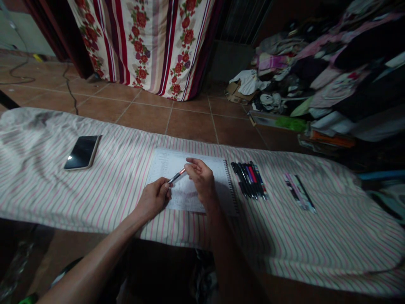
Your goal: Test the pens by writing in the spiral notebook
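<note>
A slim pen (177, 175) with a pinkish section spans the gap between my two hands, slanting above a spiral notebook (180, 202). My left hand (155, 195) is closed around its lower end, thumb along the barrel. At the upper end, my right hand (201, 175) pinches it near the thumb, with one finger stretched out past it. Handwriting covers the notebook's page, and the wire coil runs down its right side. Just right of the coil lies a row of several pens (249, 179), mostly black, with red and purple among them.
Farther right lies a small group of pens or pencils (299, 192). A phone (82, 153) rests at the left on the striped cloth (123, 160) covering the long surface. Beyond are a floral curtain (152, 46), a tiled floor (190, 122) and heaped clothes (332, 80).
</note>
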{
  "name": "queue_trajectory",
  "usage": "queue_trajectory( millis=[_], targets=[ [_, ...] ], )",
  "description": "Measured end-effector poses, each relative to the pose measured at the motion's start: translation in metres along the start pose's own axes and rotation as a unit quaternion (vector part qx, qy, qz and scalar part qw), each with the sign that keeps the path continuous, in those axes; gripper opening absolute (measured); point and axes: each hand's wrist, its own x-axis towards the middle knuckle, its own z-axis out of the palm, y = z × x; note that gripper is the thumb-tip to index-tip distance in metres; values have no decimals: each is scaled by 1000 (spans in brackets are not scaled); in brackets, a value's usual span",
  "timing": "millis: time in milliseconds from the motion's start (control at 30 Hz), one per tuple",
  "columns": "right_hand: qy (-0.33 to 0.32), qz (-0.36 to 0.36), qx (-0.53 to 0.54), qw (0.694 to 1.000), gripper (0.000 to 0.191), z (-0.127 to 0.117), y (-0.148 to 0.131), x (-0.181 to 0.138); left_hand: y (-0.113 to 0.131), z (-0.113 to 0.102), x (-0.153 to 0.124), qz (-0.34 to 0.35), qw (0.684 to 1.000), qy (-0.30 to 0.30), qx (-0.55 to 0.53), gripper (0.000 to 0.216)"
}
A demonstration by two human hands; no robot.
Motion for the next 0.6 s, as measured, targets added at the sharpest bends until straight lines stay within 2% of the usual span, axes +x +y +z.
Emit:
queue_trajectory(
  millis=[467,600],
  targets=[
    [-32,-21,31,999,24,0,0,-2,0,1,1,1,1000,7,13,27],
    [-29,-8,39,999,39,0,0,-1,0,1,1,-6,1000,14,11,27]
  ],
)
